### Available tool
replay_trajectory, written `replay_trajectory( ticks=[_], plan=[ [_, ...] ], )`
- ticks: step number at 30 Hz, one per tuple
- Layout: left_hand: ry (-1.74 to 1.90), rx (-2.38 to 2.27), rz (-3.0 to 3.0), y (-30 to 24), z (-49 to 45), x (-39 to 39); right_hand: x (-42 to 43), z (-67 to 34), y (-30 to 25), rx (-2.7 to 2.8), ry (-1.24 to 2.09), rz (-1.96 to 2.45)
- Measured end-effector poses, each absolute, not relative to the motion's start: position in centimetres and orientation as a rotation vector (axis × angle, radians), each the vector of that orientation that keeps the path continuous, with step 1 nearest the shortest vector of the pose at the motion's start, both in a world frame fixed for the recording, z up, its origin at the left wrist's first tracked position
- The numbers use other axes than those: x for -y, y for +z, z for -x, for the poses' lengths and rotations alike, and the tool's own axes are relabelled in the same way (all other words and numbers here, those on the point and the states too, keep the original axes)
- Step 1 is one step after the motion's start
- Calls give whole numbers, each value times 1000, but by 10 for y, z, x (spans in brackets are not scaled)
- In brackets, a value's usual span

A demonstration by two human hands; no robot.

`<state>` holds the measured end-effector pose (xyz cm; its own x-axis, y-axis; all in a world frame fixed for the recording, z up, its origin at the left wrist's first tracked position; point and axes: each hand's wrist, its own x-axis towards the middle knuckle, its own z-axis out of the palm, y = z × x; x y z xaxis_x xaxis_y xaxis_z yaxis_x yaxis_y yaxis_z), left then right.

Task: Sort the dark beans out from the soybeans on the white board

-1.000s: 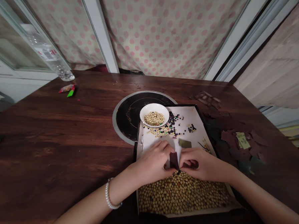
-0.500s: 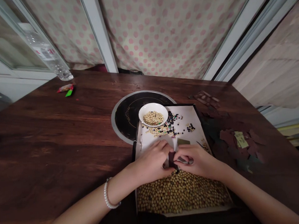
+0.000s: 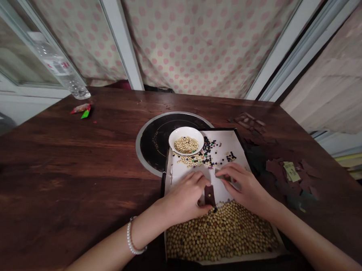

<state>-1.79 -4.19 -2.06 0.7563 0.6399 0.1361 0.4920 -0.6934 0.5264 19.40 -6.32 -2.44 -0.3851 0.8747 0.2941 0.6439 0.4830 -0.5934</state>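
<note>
A shallow tray [image 3: 170, 168] lined with white paper lies on the dark wooden table. A heap of tan beans [image 3: 222, 234] fills its near half. My left hand [image 3: 184, 196] is closed on a small dark card [image 3: 209, 195] that stands at the heap's far edge. My right hand [image 3: 244, 186] is just right of the card, fingers stretched over the white paper and resting on a small olive card [image 3: 224, 176]. A white bowl [image 3: 186, 140] of tan beans sits at the tray's far left corner. Loose tan, black and coloured beans [image 3: 208, 154] lie beside it.
A round black hob plate [image 3: 157, 138] is set into the table behind the tray. Torn brown paper scraps [image 3: 289, 174] lie to the right. A plastic bottle [image 3: 59, 67] and sweet wrappers [image 3: 81, 110] are at the far left. A dotted curtain hangs behind.
My right hand has let go of the dark card and moved away and right, its fingers now stretched onto the olive card. My left hand keeps the dark card in place.
</note>
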Motion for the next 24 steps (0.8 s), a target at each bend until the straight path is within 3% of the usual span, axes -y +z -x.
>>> replay_trajectory(
  ticks=[18, 24],
  plan=[
    [446, -866, -2477, -20, 18, 43, 54, -203, -32, 2058, 655, 1459],
    [447, -875, -2479, -20, 18, 43, 55, -201, -26, 1987, 542, 1415]
  ],
)
